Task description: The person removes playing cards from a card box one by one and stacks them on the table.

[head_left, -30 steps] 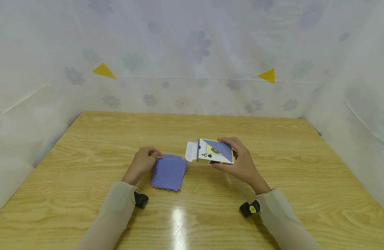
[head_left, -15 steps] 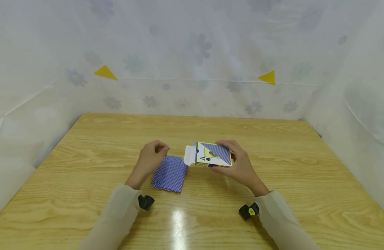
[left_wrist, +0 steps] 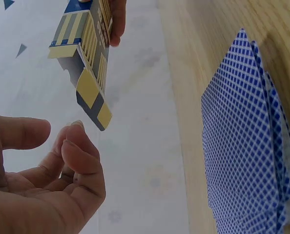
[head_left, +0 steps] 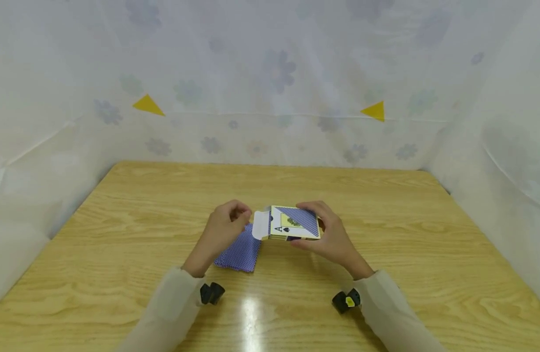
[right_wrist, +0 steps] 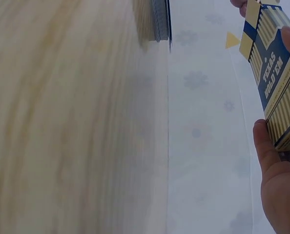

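My right hand (head_left: 333, 237) grips a playing-card box (head_left: 294, 223) by its right end, thumb and fingers on opposite edges, above the table. The box tilts a little, with an ace of spades design facing up. Its white end flap (head_left: 261, 226) hangs open toward the left. "TEXAS HOLD 'EM" reads on the box side (right_wrist: 277, 73) in the right wrist view. Close by the flap is my left hand (head_left: 224, 226), its fingers loosely bent, a gap between thumb and fingertips, nothing held. Below it lies a stack of blue-checked playing cards (left_wrist: 242, 141), backs up, partly hidden by the left hand.
The wooden table (head_left: 384, 220) has its far edge at a white flower-patterned sheet (head_left: 252, 68), which also hangs at both sides. Two yellow triangles (head_left: 149, 105) mark the sheet. A black camera (head_left: 212, 293) sits on each wrist.
My left hand has left the top edge of the card stack and moved right toward the box flap. My right hand has brought the box slightly left and nearer.
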`<state>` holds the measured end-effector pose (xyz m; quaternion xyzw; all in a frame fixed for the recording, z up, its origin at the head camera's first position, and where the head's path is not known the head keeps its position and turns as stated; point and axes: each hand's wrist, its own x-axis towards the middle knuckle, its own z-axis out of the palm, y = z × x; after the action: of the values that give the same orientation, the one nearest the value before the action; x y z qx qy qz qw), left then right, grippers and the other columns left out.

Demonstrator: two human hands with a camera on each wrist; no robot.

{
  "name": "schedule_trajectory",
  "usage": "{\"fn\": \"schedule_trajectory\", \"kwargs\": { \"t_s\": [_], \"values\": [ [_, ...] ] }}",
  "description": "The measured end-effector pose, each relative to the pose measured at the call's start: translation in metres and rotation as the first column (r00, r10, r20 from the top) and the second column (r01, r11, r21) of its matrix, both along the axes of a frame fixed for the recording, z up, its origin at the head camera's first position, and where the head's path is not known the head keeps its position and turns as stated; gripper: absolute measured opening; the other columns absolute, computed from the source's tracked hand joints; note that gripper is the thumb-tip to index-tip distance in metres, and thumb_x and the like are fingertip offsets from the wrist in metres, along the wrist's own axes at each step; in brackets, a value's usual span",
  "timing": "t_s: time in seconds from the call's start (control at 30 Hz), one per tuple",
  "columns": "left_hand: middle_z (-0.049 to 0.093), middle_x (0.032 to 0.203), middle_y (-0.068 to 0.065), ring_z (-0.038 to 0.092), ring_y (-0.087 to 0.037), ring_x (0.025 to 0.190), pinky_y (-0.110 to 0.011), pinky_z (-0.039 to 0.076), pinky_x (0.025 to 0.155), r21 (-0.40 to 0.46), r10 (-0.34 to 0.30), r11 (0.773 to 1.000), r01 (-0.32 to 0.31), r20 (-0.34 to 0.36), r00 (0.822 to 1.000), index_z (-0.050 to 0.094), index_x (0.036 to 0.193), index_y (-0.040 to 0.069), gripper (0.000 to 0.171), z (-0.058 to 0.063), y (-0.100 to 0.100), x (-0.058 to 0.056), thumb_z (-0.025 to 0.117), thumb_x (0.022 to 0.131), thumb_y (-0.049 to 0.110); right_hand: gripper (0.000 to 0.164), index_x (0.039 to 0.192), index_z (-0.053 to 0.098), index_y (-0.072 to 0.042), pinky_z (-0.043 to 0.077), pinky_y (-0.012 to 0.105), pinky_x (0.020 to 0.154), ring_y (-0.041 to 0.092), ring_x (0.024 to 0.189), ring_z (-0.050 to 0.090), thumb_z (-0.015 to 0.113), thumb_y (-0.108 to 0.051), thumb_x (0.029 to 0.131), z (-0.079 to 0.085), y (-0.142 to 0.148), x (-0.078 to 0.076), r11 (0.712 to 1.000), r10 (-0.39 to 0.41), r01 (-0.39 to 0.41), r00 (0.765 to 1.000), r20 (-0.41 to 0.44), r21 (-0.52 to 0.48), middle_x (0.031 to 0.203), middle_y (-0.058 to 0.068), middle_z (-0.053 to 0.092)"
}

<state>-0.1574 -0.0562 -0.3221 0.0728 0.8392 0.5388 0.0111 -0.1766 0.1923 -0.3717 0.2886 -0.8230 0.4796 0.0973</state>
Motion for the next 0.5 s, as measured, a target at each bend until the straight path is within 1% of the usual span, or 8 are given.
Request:
{"fn": "schedule_trajectory", "kwargs": {
  "t_s": [0.13,0.27,0.33,0.5],
  "values": [
    [0.062,0.087,-0.012,0.06,-0.023,0.075,-0.026,0.047,0.065,-0.022,-0.018,1.0,0.018,0.0,1.0,0.062,0.106,-0.002,0.018,-0.001,0.003,0.003,0.051,0.097,0.009,0.069,0.132,0.052,-0.009,0.047,0.019,0.069,0.013,0.094,0.049,0.084,-0.009,0.07,0.001,-0.002,0.003,1.0,0.007,-0.007,1.0,0.0,-0.002,0.124,0.01,0.052],
    [0.062,0.089,-0.011,0.056,-0.017,0.075,-0.025,0.045,0.063,-0.048,0.004,0.999,-0.003,0.014,1.0,0.064,0.106,0.001,0.019,-0.001,0.008,0.006,0.053,0.096,0.011,0.069,0.132,0.053,-0.01,0.045,0.019,0.067,0.013,0.091,0.049,0.084,-0.009,0.07,0.002,-0.004,0.004,1.0,0.008,-0.008,1.0,-0.013,0.002,0.123,0.01,0.052],
    [0.062,0.09,-0.01,0.055,-0.016,0.076,-0.025,0.045,0.063,-0.056,0.008,0.998,-0.007,0.02,1.0,0.065,0.106,0.001,0.018,-0.001,0.01,0.006,0.054,0.095,0.011,0.069,0.131,0.053,-0.01,0.046,0.019,0.067,0.013,0.092,0.049,0.084,-0.009,0.07,0.003,-0.005,0.004,1.0,0.011,-0.011,1.0,-0.014,0.001,0.123,0.01,0.053],
    [0.064,0.09,-0.009,0.058,-0.016,0.077,-0.027,0.048,0.065,-0.081,-0.03,0.996,0.032,0.026,0.999,0.064,0.105,0.002,0.018,-0.007,0.014,0.006,0.057,0.094,0.014,0.069,0.131,0.053,-0.01,0.047,0.019,0.071,0.013,0.095,0.05,0.085,-0.009,0.07,0.002,-0.008,0.006,1.0,0.016,-0.016,1.0,-0.014,-0.011,0.124,0.009,0.053]
  ]
}}
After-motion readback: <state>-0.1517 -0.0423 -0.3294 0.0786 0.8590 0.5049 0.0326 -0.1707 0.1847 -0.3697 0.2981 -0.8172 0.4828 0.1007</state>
